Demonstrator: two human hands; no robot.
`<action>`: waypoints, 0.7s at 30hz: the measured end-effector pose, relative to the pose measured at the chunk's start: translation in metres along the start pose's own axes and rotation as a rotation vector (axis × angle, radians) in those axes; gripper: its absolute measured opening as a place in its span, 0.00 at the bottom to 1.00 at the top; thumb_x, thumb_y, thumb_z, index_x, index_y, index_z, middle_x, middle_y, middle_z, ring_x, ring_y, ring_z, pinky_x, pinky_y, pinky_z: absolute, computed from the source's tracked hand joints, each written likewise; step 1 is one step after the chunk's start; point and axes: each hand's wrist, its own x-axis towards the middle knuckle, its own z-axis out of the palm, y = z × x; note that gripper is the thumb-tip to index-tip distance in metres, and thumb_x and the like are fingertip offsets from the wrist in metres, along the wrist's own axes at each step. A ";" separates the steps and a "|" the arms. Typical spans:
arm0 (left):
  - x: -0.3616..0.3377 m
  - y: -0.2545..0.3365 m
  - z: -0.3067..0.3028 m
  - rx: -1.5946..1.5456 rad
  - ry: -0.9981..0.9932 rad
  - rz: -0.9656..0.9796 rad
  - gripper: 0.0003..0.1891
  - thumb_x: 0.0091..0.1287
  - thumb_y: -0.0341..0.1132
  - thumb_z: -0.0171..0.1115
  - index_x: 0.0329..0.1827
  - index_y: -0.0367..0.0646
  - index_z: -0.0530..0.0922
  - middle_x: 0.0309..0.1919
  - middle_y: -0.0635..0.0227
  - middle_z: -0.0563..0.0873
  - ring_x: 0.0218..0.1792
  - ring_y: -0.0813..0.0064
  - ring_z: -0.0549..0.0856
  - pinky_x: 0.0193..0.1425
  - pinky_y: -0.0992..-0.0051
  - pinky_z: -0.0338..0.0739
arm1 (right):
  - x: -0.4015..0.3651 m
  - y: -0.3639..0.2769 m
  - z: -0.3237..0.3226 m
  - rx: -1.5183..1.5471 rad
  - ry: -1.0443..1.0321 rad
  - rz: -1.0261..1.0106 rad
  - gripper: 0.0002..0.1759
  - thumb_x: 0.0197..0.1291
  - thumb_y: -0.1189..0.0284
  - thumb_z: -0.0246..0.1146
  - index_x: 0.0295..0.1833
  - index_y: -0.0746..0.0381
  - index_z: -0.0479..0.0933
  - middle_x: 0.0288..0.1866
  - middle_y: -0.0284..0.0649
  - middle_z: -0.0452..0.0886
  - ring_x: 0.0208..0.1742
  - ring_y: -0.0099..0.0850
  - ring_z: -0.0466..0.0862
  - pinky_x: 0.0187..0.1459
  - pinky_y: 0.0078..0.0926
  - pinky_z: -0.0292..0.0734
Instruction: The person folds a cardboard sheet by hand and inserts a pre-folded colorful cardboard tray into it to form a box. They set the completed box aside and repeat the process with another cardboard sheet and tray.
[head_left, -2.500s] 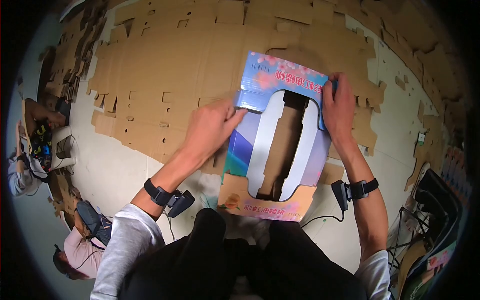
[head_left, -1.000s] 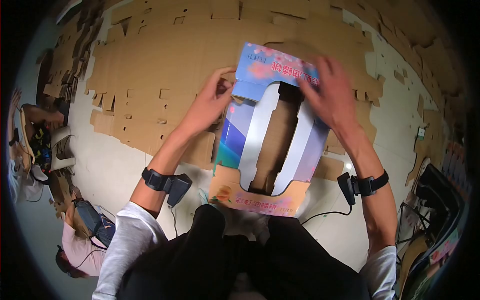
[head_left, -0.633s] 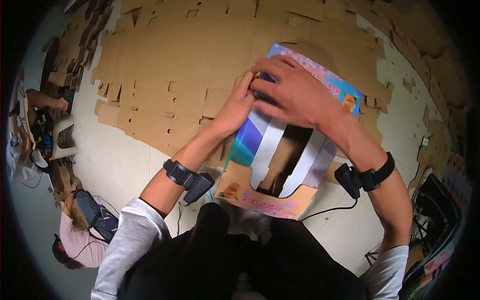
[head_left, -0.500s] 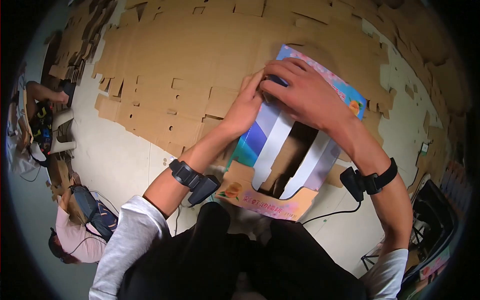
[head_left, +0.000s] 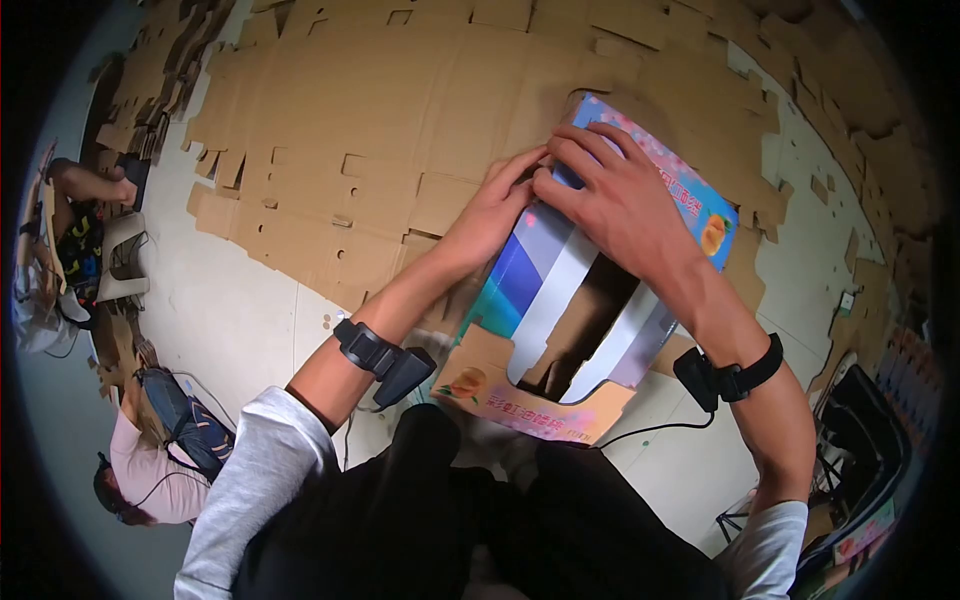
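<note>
Pale floor (head_left: 240, 330), cardboard sheets (head_left: 380, 110), printed carton (head_left: 520, 270) — right hand (head_left: 615, 200) splayed on it, left hand (head_left: 495, 210) — grip unclear

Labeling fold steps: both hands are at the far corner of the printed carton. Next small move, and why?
Likely press that corner fold down to crease it. The left hand and right hand meet on the far left corner of the printed carton, the right spread across its top; the near flap lies untouched.

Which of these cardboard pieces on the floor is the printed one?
The carton that the left hand and right hand touch: it is printed blue and pink with peaches, while the sheets around it are plain brown.
</note>
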 end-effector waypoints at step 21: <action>-0.001 0.009 -0.001 -0.046 -0.138 -0.057 0.32 0.87 0.40 0.49 0.90 0.40 0.56 0.83 0.57 0.69 0.82 0.66 0.70 0.85 0.67 0.62 | -0.013 -0.022 0.017 -0.102 -0.050 0.190 0.31 0.72 0.56 0.68 0.74 0.59 0.77 0.78 0.43 0.77 0.83 0.43 0.72 0.82 0.49 0.65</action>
